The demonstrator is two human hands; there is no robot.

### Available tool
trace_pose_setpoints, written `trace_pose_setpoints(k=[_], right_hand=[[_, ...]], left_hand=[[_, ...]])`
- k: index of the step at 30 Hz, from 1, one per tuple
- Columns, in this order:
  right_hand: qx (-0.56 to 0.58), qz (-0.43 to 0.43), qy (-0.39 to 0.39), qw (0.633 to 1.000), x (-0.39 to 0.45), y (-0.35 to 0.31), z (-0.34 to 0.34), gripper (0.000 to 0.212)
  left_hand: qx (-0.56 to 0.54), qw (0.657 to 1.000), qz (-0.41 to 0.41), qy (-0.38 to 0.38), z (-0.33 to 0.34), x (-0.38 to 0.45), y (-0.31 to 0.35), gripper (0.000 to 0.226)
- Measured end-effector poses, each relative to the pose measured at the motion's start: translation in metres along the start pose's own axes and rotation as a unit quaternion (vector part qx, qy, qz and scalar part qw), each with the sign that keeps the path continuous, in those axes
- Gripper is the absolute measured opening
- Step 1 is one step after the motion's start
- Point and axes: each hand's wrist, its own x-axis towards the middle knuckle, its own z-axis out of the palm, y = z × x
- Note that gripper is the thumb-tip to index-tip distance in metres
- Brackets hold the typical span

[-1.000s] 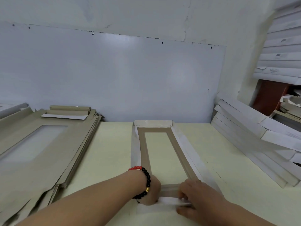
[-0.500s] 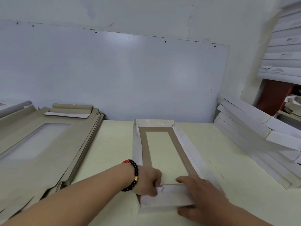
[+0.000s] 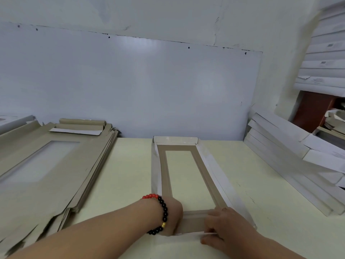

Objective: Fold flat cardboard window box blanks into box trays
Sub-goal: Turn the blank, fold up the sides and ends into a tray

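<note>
Blank (image 3: pixel 186 176) is laid lengthwise on the table (image 3: pixel 130 174), its brown inner face up and its window showing the tabletop through it. Relative to the blank: the far end wall is already raised, both long side walls are folded up, and only the near end is left to close. That near end flap is being worked now. It is pinched at its left corner by the left hand (image 3: pixel 172 218), fingers curled in on the card, and at its right corner by the right hand (image 3: pixel 222 227), fingers curled over the fold with the thumb underneath.

For a clean wall, the flap should probably be rolled over along its whole crease at once, both corners pressed evenly, so the side tabs are trapped inside. Uneven pressure could skew the corner. Left of the blank a stack of flats (image 3: pixel 46 165) is waiting; right of it, finished trays (image 3: pixel 291 161) are piled.
</note>
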Motion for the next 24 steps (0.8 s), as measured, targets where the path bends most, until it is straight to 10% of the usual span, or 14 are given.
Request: trace_pose_setpoints(k=[4,15,24], right_hand=[[0.028,0.015,-0.003,0.999,-0.003,0.001,0.002,0.032],[-0.156,-0.048,0.0,0.987,-0.022,0.019,-0.019,0.023],[-0.074,-0.03,0.162,0.984,0.003,-0.037,0.019,0.007]], left_hand=[[-0.156,0.988,0.007,0.001,0.006,-0.008,-0.008,0.048],[0.133,0.989,-0.058,0.038,0.013,-0.001,-0.022,0.016],[-0.098,0.982,-0.06,0.149,0.038,0.022,0.031,0.021]])
